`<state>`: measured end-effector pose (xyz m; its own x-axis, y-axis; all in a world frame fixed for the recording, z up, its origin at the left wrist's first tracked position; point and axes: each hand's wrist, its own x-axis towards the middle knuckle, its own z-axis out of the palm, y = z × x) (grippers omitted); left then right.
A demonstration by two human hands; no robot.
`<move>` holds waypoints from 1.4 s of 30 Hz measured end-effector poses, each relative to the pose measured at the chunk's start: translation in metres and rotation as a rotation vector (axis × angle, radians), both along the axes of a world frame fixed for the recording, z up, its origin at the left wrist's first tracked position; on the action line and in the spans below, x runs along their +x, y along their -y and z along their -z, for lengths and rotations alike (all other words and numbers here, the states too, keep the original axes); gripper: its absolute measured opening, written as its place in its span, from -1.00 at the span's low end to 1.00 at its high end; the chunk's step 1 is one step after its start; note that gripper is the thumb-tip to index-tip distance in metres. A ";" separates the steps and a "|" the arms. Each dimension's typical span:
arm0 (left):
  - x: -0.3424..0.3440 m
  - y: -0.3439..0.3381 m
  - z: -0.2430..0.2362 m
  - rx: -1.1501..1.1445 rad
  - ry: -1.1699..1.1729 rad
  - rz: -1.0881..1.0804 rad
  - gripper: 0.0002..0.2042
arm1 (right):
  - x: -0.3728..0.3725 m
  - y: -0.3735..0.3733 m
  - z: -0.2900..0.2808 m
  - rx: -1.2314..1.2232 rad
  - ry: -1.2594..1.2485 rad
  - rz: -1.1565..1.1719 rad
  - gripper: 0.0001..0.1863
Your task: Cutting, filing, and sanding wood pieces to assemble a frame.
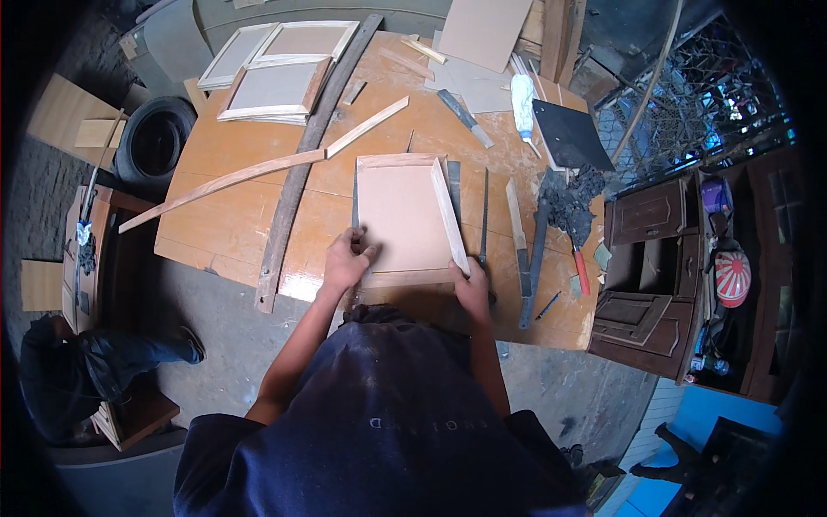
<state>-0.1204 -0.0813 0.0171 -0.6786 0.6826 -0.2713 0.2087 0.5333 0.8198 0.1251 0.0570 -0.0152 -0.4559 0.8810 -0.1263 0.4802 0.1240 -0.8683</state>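
The wooden frame [403,220] lies flat near the front edge of the tabletop [233,215], its strips already around the panel. The left hand [347,258] presses its lower left corner, the right hand [472,283] grips the lower right corner; fingers closed on the frame. It seems joined, finishing still left

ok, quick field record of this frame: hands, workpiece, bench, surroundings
left hand: pressing the near-left corner of the framed panel
right hand: on the panel's near-right corner, at the loose slat
panel: flat on the workbench, near its front edge
right of panel: hand saw, wood strips, red-handled tool
far bench: stacked frames, white bottle
left of bench: tyre, another person seated
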 end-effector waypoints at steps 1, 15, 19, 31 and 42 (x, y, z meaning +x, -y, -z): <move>0.004 -0.001 0.004 0.049 -0.022 0.008 -0.52 | 0.002 -0.003 0.000 0.003 -0.004 0.003 -0.64; 0.013 -0.070 0.003 0.002 -0.564 0.307 -0.38 | 0.061 -0.018 -0.039 -0.332 -0.203 0.121 -0.74; -0.029 -0.138 0.003 0.059 -0.645 0.305 -0.30 | 0.067 -0.017 -0.028 -0.343 -0.142 0.105 -0.71; -0.113 -0.175 -0.060 -0.178 -0.463 0.701 -0.68 | 0.069 -0.027 -0.027 -0.398 -0.158 0.201 -0.75; -0.313 0.014 -0.146 0.073 0.245 0.071 -0.52 | 0.045 -0.065 -0.058 -0.449 -0.169 0.075 -0.79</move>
<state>-0.4336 -0.0953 0.1628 -0.5481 0.7502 -0.3700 0.0341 0.4620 0.8862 0.1705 0.1224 0.0428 -0.4402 0.7877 -0.4310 0.3207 -0.3104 -0.8949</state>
